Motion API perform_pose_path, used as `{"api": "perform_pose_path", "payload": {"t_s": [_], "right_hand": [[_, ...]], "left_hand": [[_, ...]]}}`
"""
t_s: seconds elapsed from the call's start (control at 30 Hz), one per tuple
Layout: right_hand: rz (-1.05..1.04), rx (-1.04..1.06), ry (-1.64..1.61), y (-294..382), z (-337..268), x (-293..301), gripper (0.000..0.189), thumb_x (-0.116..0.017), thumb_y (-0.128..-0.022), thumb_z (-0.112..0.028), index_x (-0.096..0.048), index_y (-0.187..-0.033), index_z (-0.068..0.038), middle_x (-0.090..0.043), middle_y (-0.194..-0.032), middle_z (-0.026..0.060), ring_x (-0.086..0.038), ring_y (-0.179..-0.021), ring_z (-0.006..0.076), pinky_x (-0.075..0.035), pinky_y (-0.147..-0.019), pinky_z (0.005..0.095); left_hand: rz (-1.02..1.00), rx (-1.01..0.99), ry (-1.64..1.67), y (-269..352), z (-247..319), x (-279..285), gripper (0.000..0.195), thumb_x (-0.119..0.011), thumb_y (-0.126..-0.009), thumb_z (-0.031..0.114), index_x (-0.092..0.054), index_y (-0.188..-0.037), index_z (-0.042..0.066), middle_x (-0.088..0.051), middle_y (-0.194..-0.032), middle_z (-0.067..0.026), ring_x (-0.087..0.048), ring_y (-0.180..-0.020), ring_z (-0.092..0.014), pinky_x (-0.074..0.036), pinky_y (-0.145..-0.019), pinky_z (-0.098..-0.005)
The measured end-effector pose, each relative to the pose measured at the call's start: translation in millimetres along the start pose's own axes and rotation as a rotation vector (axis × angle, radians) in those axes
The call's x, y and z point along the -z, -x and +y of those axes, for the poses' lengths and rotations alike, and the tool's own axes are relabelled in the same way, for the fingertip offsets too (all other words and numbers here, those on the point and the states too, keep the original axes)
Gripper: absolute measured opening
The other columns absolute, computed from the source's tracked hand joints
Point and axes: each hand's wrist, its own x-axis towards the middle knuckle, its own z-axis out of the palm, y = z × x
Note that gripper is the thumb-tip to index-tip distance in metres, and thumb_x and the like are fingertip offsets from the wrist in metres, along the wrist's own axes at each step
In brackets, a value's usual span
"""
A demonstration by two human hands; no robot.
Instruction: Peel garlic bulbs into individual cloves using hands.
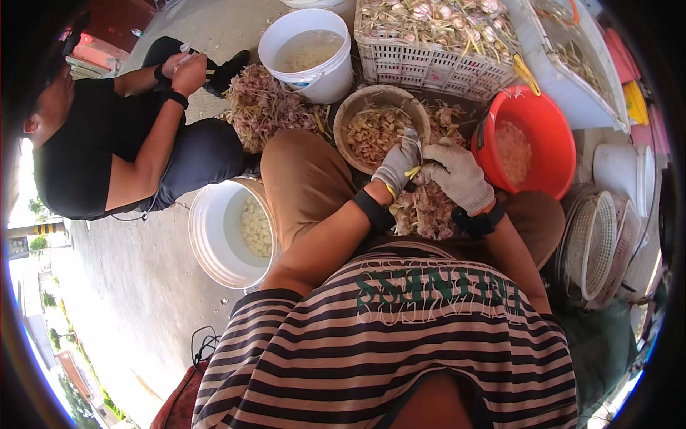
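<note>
My left hand (399, 162), in a pale work glove, is at the near right rim of a round basin (345, 126) that holds loose garlic cloves (377, 131). My right hand (458, 174), in a knitted glove, meets it with bent fingers. A small yellow piece (412, 171) shows between the two hands. What the fingers grip is mostly hidden by the gloves, so I cannot tell what each one holds. Below them, between my knees, lies a heap of garlic skins and stalks (426, 212).
A red bucket (565, 139) with pale cloves stands right; white buckets (321, 88) (214, 236) with water and cloves stand left. Behind are a crate (429, 67) of garlic bulbs and a yellow-handled tool (525, 75). Plastic baskets (592, 246) lean at right. A co-worker (80, 145) sits left.
</note>
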Motion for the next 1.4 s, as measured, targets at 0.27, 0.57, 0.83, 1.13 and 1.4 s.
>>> {"api": "perform_pose_path", "payload": {"t_s": [0.27, 0.57, 0.83, 1.13, 1.4], "right_hand": [[0.154, -0.056, 0.343, 6, 2, -23, 0.015, -0.060, -0.073, -0.016, -0.055, -0.082, -0.006, -0.053, -0.073, 0.0141, -0.055, -0.071, 0.0337, -0.044, -0.061, 0.0381], [-0.057, -0.702, -0.111, 20, 67, -39, 0.024, -0.051, -0.080, -0.023, -0.058, -0.089, -0.002, -0.058, -0.078, 0.0147, -0.056, -0.076, 0.0320, -0.044, -0.070, 0.0373], [0.263, -0.165, 0.093, 10, 11, -35, 0.019, -0.052, -0.085, -0.021, -0.053, -0.094, -0.005, -0.056, -0.086, 0.0168, -0.055, -0.079, 0.0345, -0.043, -0.066, 0.0401], [0.253, -0.164, 0.114, 6, 8, -56, 0.010, -0.054, -0.082, -0.013, -0.051, -0.088, -0.005, -0.052, -0.076, 0.0184, -0.053, -0.073, 0.0383, -0.041, -0.060, 0.0407], [0.268, -0.177, 0.121, -5, 22, -66, 0.010, -0.048, -0.083, -0.014, -0.045, -0.082, -0.005, -0.051, -0.067, 0.0189, -0.052, -0.062, 0.0379, -0.040, -0.052, 0.0418]], "left_hand": [[0.109, -0.047, -0.048, 3, -5, -29, 0.014, -0.045, -0.079, 0.012, -0.052, -0.086, 0.001, -0.053, -0.078, -0.0136, -0.050, -0.062, -0.025, -0.039, -0.056, -0.0334], [-0.044, 0.640, 1.210, -5, 2, 13, 0.023, -0.047, -0.081, 0.016, -0.050, -0.095, -0.002, -0.055, -0.088, -0.0159, -0.053, -0.061, -0.026, -0.042, -0.054, -0.0325], [0.095, 0.119, 0.197, 2, -6, 20, 0.021, -0.045, -0.081, 0.012, -0.054, -0.096, 0.001, -0.059, -0.086, -0.0149, -0.056, -0.081, -0.026, -0.043, -0.069, -0.0314], [0.147, 0.227, 0.034, 0, 3, -11, 0.015, -0.048, -0.078, 0.011, -0.056, -0.088, 0.002, -0.056, -0.072, -0.0119, -0.056, -0.060, -0.025, -0.042, -0.052, -0.0359], [0.158, 0.314, 0.164, 2, 2, -25, 0.009, -0.049, -0.077, 0.011, -0.054, -0.079, 0.003, -0.054, -0.060, -0.0080, -0.055, -0.055, -0.025, -0.039, -0.049, -0.0349]]}}
